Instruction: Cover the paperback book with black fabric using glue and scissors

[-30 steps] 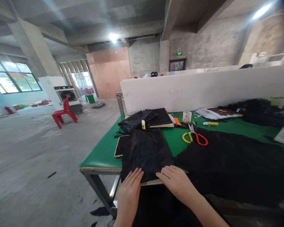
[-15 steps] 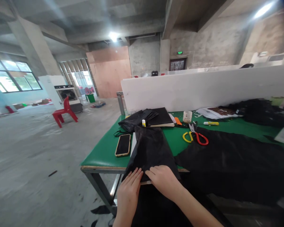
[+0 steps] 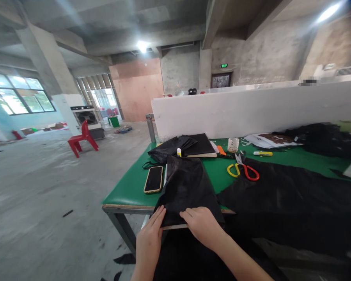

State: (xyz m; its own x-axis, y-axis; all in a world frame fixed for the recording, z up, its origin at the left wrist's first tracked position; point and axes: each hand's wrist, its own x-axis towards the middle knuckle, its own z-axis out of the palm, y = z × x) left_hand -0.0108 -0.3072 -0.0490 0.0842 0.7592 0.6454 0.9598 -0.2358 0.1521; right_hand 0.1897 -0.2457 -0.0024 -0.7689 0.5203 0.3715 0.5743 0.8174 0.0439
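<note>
Black fabric (image 3: 190, 183) lies over a flat board whose pale edge shows at the front of the green table (image 3: 125, 189). My left hand (image 3: 150, 234) rests at the fabric's front left corner, fingers stretched out together. Near the middle of the front edge, my right hand (image 3: 203, 224) has its fingers bent and pressed on the fabric at the board's edge. A phone (image 3: 153, 179) lies just left of the fabric. To the right are scissors (image 3: 244, 169) with one yellow and one red handle, beside a large black cloth (image 3: 292, 195).
Behind the fabric are a black folder (image 3: 200, 144), a glue stick (image 3: 179, 152), a clear cup (image 3: 233, 144) and another glue stick (image 3: 263, 153). A white partition (image 3: 251, 111) runs along the back. A red chair (image 3: 83, 139) stands on the floor at the left.
My left hand has slid left and a little down, away from my right hand, toward the fabric's left corner. More of the pale front edge shows. The right hand stays nearly in place.
</note>
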